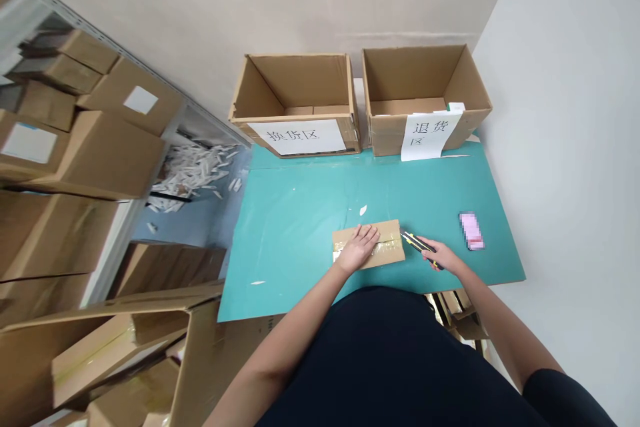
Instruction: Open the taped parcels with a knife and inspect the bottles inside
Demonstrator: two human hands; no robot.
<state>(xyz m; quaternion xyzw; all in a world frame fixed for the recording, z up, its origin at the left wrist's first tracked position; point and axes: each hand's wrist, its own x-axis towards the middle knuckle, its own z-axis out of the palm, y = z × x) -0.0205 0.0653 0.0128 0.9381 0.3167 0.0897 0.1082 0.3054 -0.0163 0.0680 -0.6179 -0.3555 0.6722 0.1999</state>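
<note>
L hand: flat, fingers spread, on taped cardboard parcel, nothing gripped
R hand: closed round yellow-black utility knife, tip just beside parcel
Parcel: front-centre on teal mat
Far edge of mat: labelled open carton, 2nd labelled open carton
R of knife: blurred pink item

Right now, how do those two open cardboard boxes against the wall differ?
The left box has a wide sign reading 换货区, set within its front face; the right box has a narrower sign reading 退货区, hanging past its bottom edge. Only the right box shows a small white-and-green item at its rim. Both are open brown cardboard, side by side at the teal mat.
</note>
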